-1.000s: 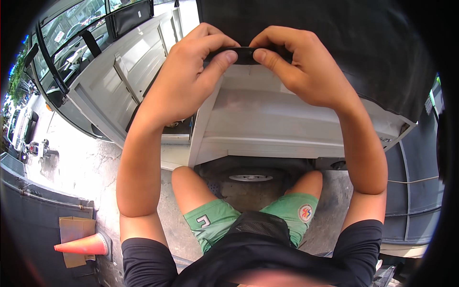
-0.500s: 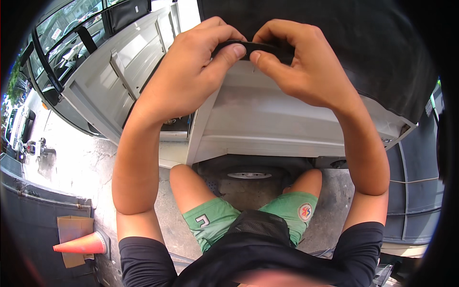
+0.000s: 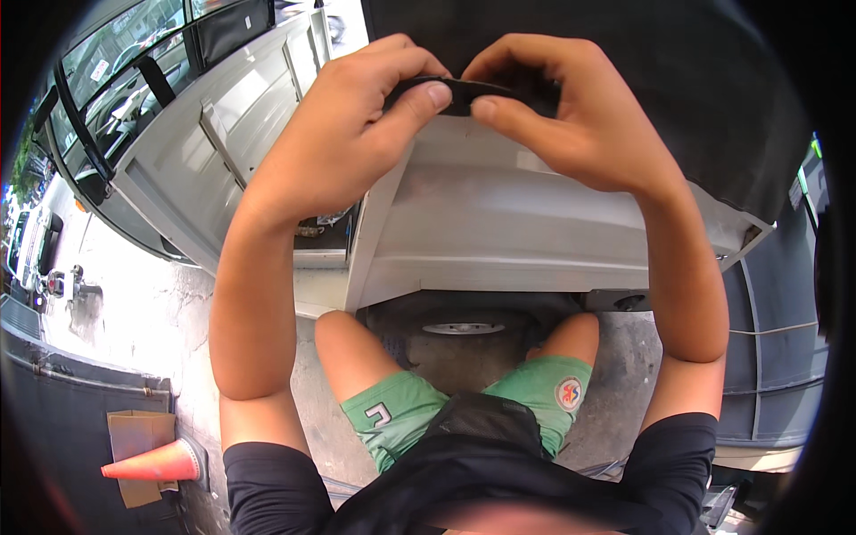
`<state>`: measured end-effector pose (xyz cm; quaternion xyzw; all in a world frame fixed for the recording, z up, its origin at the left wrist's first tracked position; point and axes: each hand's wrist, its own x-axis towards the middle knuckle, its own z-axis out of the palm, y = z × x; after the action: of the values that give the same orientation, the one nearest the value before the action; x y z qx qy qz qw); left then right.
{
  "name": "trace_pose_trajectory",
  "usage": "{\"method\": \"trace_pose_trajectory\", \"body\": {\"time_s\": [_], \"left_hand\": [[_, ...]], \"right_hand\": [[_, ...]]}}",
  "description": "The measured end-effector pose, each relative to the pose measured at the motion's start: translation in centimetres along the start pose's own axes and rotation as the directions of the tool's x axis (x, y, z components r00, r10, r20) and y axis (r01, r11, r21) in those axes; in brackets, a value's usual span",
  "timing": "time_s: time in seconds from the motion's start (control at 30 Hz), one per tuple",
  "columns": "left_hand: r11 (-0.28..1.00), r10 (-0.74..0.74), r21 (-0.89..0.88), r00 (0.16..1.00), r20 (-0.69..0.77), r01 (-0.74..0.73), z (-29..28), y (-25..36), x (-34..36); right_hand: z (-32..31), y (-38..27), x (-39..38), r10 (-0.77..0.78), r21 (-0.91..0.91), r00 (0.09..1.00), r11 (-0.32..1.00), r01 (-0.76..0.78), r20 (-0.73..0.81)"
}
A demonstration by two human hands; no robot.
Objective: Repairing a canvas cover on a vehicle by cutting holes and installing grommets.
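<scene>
A black sheet of tarp-like material [image 3: 713, 107] hangs over the upper part of a white vehicle body panel [image 3: 526, 214]. My left hand [image 3: 379, 111] pinches the lower edge of that sheet between thumb and bent fingers. Close by on the right, my right hand [image 3: 557, 120] has its thumb against the same edge, with its fingers curled behind and over the fold. Between the two thumbs a short stretch of dark edge shows, slightly bunched. Most of the fingertips are hidden by the material.
At left a white vehicle door [image 3: 241, 116] stands swung out. Under the panel sits a wheel [image 3: 464, 328] between my knees. An orange cone [image 3: 156, 462] leans by a cardboard piece [image 3: 143, 428] at lower left. Dark metal panels [image 3: 771, 357] stand at right.
My right hand has shifted slightly to the right and its thumb has spread a little from the fingers. The left hand keeps its pinch almost unchanged.
</scene>
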<state>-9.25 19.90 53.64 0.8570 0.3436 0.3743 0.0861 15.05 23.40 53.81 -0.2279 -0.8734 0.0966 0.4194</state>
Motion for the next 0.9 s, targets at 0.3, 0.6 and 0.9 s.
{"method": "trace_pose_trajectory", "body": {"time_s": [0.3, 0.6, 0.9], "left_hand": [[0.994, -0.101, -0.041, 0.995, -0.024, 0.100, 0.2, 1.3, 0.2], [0.997, -0.057, 0.043, 0.997, -0.050, 0.059, 0.5, 1.0, 0.7], [0.995, -0.099, -0.029, 0.995, -0.017, 0.098, 0.6, 1.4, 0.6]], "right_hand": [[-1.5, 0.5, -1.0, 0.059, 0.004, 0.997, 0.998, -0.059, 0.051], [-1.2, 1.3, -0.2, -0.024, 0.103, 0.994, 0.995, 0.013, 0.107], [-0.6, 1.4, -0.2, 0.033, 0.115, 0.995, 0.992, -0.043, 0.089]]}}
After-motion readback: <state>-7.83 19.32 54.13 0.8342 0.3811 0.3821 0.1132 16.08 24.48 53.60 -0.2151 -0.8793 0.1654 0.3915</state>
